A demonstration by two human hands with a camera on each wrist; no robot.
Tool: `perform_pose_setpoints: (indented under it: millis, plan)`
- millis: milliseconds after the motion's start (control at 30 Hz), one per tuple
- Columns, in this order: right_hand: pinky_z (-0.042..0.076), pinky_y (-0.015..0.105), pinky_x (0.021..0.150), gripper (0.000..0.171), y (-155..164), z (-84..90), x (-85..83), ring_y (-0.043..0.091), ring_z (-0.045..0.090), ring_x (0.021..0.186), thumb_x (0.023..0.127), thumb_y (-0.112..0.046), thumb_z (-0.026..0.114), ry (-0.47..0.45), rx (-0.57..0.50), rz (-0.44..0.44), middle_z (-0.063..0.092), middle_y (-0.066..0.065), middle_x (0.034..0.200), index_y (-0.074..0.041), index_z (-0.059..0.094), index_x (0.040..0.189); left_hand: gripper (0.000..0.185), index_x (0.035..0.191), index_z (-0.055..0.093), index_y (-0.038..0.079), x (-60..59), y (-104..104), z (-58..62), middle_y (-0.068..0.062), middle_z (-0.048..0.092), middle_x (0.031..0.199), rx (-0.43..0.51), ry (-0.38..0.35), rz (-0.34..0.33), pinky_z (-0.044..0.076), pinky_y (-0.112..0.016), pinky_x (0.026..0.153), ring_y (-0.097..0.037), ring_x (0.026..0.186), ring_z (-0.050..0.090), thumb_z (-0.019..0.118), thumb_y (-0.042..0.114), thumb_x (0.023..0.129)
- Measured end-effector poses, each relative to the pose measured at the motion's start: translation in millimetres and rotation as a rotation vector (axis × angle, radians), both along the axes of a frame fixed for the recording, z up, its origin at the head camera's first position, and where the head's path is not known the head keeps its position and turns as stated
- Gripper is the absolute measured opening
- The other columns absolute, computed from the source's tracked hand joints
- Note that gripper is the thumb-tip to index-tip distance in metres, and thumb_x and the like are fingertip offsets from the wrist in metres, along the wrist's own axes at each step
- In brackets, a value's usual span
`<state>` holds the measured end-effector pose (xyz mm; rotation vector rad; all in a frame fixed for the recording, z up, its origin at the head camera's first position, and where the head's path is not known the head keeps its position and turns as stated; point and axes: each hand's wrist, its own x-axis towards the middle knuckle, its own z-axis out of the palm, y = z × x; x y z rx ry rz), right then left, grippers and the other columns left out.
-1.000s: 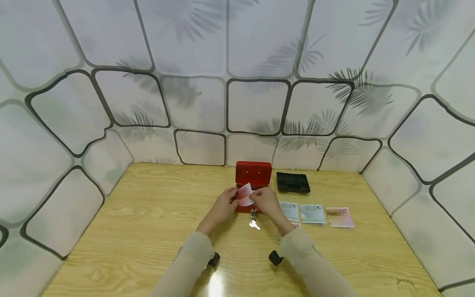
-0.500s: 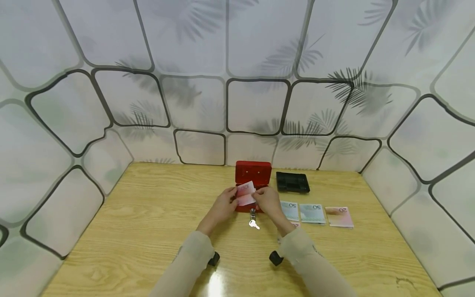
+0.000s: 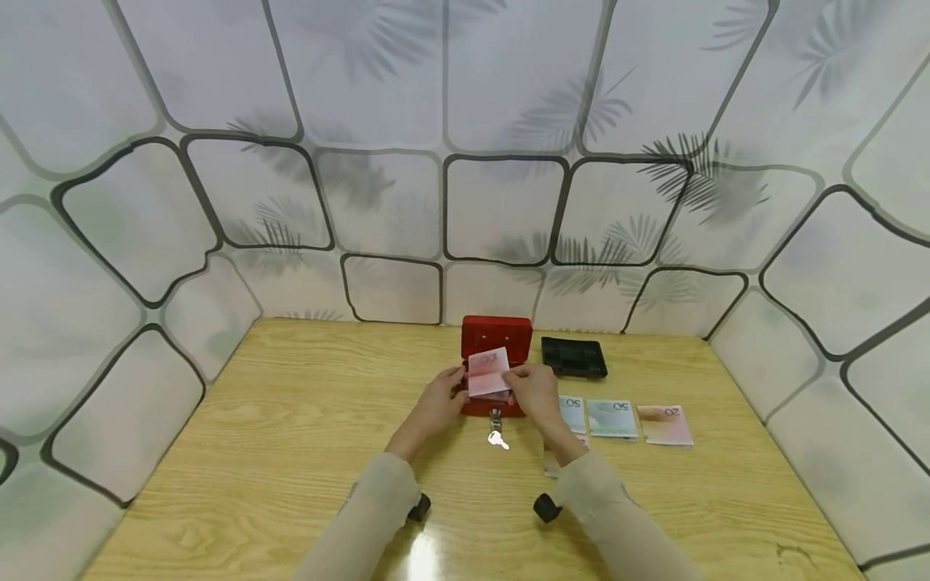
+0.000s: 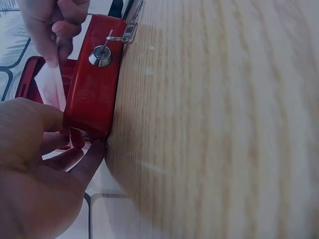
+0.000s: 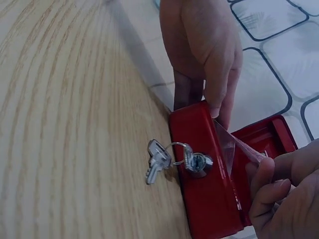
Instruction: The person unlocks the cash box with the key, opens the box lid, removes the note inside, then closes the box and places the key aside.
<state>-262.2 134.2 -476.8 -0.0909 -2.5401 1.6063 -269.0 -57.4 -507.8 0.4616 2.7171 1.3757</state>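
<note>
A red cash box (image 3: 479, 410) stands on the table with its lid (image 3: 496, 327) raised at the back. My left hand (image 3: 439, 401) grips the box's left side; in the left wrist view its thumb lies at the rim and its fingers reach down the side wall. Between thumb and fingers, my right hand (image 3: 536, 395) pinches the right edge of a pink 100 banknote (image 3: 488, 373), tilted over the open box. More notes show dimly inside, below it. Keys (image 5: 157, 162) hang by a ring from the lock (image 5: 199, 163) on the front.
Behind and right of the box sits a black compartment tray (image 3: 572, 357). Right of my arm lie two green 50 notes (image 3: 613, 420) or piles of them, and a pink 20 note (image 3: 664, 425). Another note (image 3: 552, 464) is partly hidden under my right forearm. A patterned curtain rises behind the table.
The pink banknote has moved right and up, showing more of its face. My right hand has shifted slightly right with it, while my left hand stays at the box.
</note>
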Motion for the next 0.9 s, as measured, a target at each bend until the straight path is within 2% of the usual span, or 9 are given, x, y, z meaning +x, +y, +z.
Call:
perform_pose_setpoints:
  millis: [133,233,367,433,500,633,733,900]
  plan:
    - [0.033,0.018,0.04,0.018,4,3.5,0.3,0.032,0.065,0.055,0.095,-0.01,0.071,0.002,-0.039,-0.011,0.069,0.024,0.07,0.007,0.078,0.094,0.053,0.154,0.04,-0.007,0.1,0,0.0,-0.025,0.04,0.157,0.005,-0.027,0.007,0.041,-0.051,0.115,-0.04,0.142,0.044,0.056,0.007,0.105]
    - [0.037,0.018,0.042,0.019,7,7.4,1.0,0.021,0.062,0.05,0.095,-0.01,0.071,-0.003,-0.073,-0.012,0.07,0.023,0.072,0.008,0.078,0.096,0.054,0.155,0.039,-0.007,0.2,0,0.1,-0.025,0.04,0.158,0.003,-0.032,0.01,0.039,-0.051,0.115,-0.039,0.144,0.042,0.056,0.008,0.106]
    - [0.037,0.018,0.042,0.019,10,17.1,5.1,0.009,0.057,0.046,0.093,-0.01,0.072,0.003,-0.088,-0.011,0.068,0.017,0.066,0.008,0.077,0.096,0.053,0.153,0.04,-0.009,0.6,0,-0.7,-0.027,0.041,0.156,0.005,-0.006,0.004,0.04,-0.051,0.115,-0.04,0.142,0.043,0.056,0.006,0.105]
    - [0.035,0.018,0.041,0.019,11,22.3,7.0,0.009,0.057,0.046,0.093,-0.01,0.072,0.007,-0.084,-0.009,0.067,0.014,0.062,0.007,0.077,0.096,0.052,0.152,0.04,-0.01,0.7,0,-1.0,-0.027,0.042,0.156,0.004,0.005,0.003,0.04,-0.051,0.114,-0.041,0.142,0.044,0.056,0.005,0.105]
    - [0.033,0.018,0.04,0.018,14,27.4,9.1,0.015,0.058,0.047,0.093,-0.012,0.073,0.005,-0.083,-0.005,0.065,0.011,0.058,0.005,0.078,0.096,0.052,0.152,0.041,-0.011,1.5,0,-0.3,-0.028,0.042,0.155,0.007,0.011,0.001,0.04,-0.052,0.114,-0.041,0.141,0.044,0.056,0.004,0.104]
    - [0.033,0.018,0.041,0.019,20,34.9,13.2,0.018,0.059,0.049,0.095,-0.013,0.072,-0.001,-0.11,0.011,0.063,0.005,0.057,0.004,0.078,0.099,0.052,0.151,0.041,-0.012,2.0,0,-0.5,-0.03,0.042,0.154,0.014,0.02,-0.001,0.04,-0.052,0.115,-0.042,0.141,0.045,0.056,0.004,0.104]
    - [0.034,0.017,0.041,0.02,26,39.2,16.0,0.012,0.058,0.049,0.095,-0.012,0.072,0.013,-0.135,0.02,0.065,0.009,0.061,0.006,0.077,0.101,0.051,0.15,0.042,-0.013,1.6,0,-1.8,-0.032,0.043,0.153,0.024,0.038,-0.007,0.039,-0.052,0.115,-0.043,0.14,0.045,0.057,0.003,0.103]
    - [0.03,0.016,0.039,0.022,39,46.1,20.8,0.01,0.058,0.048,0.096,-0.012,0.072,0.035,-0.158,0.037,0.067,0.009,0.062,0.008,0.076,0.103,0.052,0.15,0.042,-0.013,1.8,0,-0.9,-0.032,0.043,0.153,0.038,0.036,-0.004,0.037,-0.052,0.116,-0.044,0.141,0.043,0.058,0.002,0.103]
